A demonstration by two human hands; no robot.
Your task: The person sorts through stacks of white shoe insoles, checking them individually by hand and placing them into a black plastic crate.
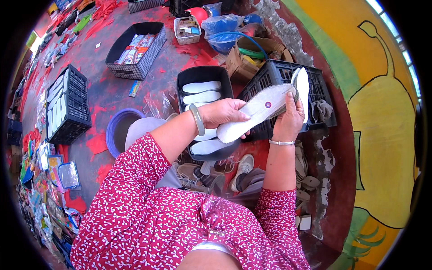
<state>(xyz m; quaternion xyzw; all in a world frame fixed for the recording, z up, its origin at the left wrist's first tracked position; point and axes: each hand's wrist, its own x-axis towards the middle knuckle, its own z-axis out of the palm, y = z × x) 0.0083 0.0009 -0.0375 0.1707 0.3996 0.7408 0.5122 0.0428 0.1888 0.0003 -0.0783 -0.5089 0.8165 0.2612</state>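
Observation:
A pale grey shoe insole [256, 112] with a small round dark mark lies stretched between my hands. My left hand [225, 116] is closed on its lower left side, thumb on top. My right hand [288, 118] pinches its upper right end; a darker greenish layer shows under that edge, and I cannot tell whether it is a second insole. Below my left hand stands a black bin [181, 81] holding several white insoles [202, 87] in a row. Beside my right hand, more white insoles [303, 92] stick up at a black plastic crate [270, 74].
A blue-rimmed tub [109, 135] stands left of my knee. Further left are a black crate [74, 119] of insoles and a checked box [139, 67] with packets. A cardboard box [236, 67] sits behind the right crate. Red scraps litter the floor; a painted wall [382, 126] rises at right.

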